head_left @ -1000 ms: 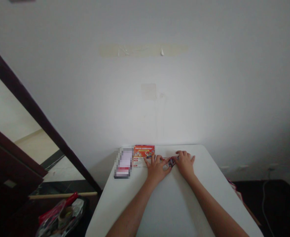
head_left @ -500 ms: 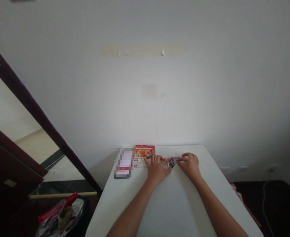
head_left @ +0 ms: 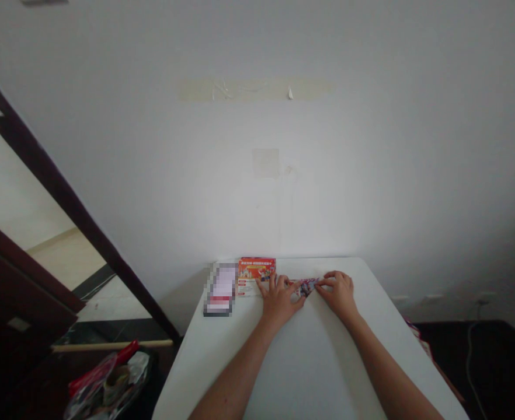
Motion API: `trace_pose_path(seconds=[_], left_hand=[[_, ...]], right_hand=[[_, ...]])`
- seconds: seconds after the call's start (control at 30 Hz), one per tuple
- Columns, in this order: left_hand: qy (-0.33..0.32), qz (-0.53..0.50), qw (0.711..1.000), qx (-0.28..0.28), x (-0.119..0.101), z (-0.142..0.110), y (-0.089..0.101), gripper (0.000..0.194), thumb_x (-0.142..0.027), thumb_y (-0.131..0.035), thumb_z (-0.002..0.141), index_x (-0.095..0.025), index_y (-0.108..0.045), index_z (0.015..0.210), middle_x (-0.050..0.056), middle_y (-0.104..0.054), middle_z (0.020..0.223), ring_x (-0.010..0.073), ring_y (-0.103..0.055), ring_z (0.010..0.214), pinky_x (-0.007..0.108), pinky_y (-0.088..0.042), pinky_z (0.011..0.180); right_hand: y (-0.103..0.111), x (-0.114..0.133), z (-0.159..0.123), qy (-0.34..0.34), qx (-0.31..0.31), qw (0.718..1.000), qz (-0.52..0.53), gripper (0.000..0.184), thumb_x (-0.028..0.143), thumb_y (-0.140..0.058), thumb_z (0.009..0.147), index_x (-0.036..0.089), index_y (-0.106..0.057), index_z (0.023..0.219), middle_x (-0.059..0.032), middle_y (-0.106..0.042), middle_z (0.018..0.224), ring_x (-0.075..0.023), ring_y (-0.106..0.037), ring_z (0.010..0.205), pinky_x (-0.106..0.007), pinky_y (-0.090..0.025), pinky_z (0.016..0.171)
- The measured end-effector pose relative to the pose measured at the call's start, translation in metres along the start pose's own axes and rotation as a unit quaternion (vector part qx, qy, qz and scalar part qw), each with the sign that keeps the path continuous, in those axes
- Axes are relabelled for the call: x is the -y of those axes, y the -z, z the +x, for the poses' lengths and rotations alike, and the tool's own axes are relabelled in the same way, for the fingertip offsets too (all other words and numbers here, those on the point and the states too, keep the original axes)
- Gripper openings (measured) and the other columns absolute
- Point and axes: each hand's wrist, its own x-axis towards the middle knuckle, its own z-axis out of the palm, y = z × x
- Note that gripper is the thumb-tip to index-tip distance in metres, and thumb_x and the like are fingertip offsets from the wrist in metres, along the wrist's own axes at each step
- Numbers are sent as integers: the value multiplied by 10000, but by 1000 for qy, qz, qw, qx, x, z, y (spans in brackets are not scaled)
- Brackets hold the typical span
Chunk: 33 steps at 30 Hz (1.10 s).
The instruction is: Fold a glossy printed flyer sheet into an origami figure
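Observation:
A narrow, pointed piece of folded printed paper [head_left: 308, 287] in red, white and grey lies on the table between both hands. My left hand [head_left: 279, 300] rests over its left end, fingers spread, with thumb and forefinger pressing on the paper. The other fingers of that hand reach over the lower right of a red and white printed leaflet [head_left: 256, 270]. At the paper's right tip, my right hand [head_left: 339, 291] pinches it between thumb and forefinger. The paper's left part is hidden beneath the left hand.
A phone [head_left: 221, 290], blurred by pixels, lies left of the leaflet on the white table [head_left: 305, 367]. The wall [head_left: 319, 204] stands directly behind. On the floor at lower left are a bag of items [head_left: 108, 385] and a pale stick [head_left: 112, 346].

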Motion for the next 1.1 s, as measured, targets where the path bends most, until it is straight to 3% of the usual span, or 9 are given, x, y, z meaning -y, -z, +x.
trace_pose_path(seconds=[0.3,0.5,0.77,1.1], left_hand=[[-22,6,1000,-16,3,-2,-4,436,-616,-563,858,-565,-551,1291,14,-553,1242,351,-277,1364,760,78,1100],[-17,8,1000,-1,3,-1,-3,445,-624,-550,859,-581,-530,1301,8,-554,1257,352,-270,1374,762,98,1093],[-7,-5,1000,-2,-1,-1,-1,458,-593,-573,852,-581,-527,1308,3,-560,1265,355,-263,1378,735,135,1102],[-6,8,1000,6,-1,0,0,457,-602,-566,849,-573,-534,1304,8,-556,1269,354,-295,1362,754,100,1100]], right_hand=[[-4,0,-2,-2,2,1000,8,169,416,-640,836,332,-775,895,-47,-618,1123,-278,-468,1172,-510,-286,1059],[-3,5,1,16,4,1000,0,304,396,-583,884,386,-693,1167,-55,-569,1215,-270,-453,1192,-509,-299,1059],[-7,13,7,-4,16,999,-30,242,421,-549,909,326,-726,1044,-62,-586,1197,-288,-437,1193,-526,-274,1060],[-12,14,4,-3,5,996,-84,269,442,-519,921,261,-664,1055,-81,-588,1190,-297,-450,1173,-538,-264,1062]])
